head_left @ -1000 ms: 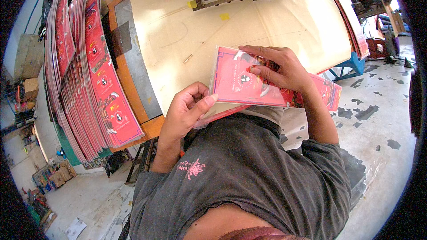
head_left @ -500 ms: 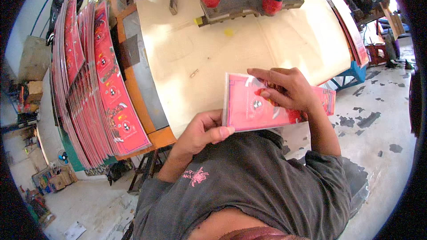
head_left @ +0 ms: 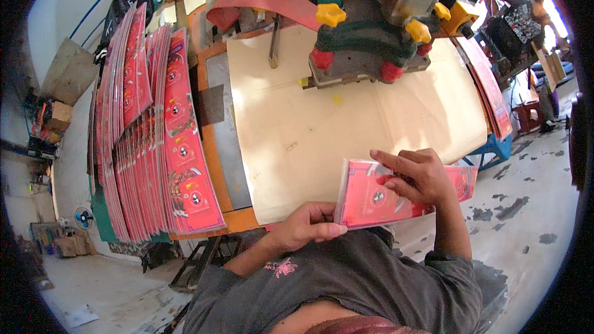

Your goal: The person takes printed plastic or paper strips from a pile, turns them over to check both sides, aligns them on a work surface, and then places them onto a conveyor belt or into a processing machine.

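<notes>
A bundle of long red printed plastic sheets (head_left: 371, 201) is held just in front of me, over the near edge of the cream-covered table (head_left: 272, 130). My left hand (head_left: 307, 227) grips its lower left corner, with the thumb on the printed face and the fingers mostly behind. Across the upper part lies my right hand (head_left: 417, 176), its thumb bent on the face and its index finger reaching along the top edge. The bundle's right end sticks out past my right wrist. What the right hand's other fingers hold is partly hidden.
Tall piles of similar red sheets (head_left: 139, 173) stand at the table's left side. A press-like machine with yellow knobs (head_left: 331, 15) and red feet rests at the back. More sheets (head_left: 486, 86) hang at the right edge, above a blue stand (head_left: 492, 153).
My view has tilted, so the table, machine and hands sit lower in the picture and more of the machine shows. Both hands keep nearly the same hold on the bundle.
</notes>
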A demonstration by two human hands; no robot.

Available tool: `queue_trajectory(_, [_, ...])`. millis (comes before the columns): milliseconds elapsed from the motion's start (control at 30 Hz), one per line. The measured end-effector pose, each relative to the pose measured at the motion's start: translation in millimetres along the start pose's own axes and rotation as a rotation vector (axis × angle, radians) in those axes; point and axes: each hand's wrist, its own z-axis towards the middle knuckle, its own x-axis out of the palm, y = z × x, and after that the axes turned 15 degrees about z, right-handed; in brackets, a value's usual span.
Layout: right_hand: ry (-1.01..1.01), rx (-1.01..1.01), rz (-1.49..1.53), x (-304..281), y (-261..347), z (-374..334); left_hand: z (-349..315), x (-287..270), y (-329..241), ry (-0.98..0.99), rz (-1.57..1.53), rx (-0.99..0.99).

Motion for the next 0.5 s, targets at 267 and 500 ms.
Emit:
queue_trajectory(267, [0.022,-0.057,-0.067,-10,5,-14,0,14,16,0.087,-0.043,-0.039])
queue_trajectory(500, [0.102,-0.089,-0.242,-24,11,-33,0,14,31,0.251,-0.480,0.247])
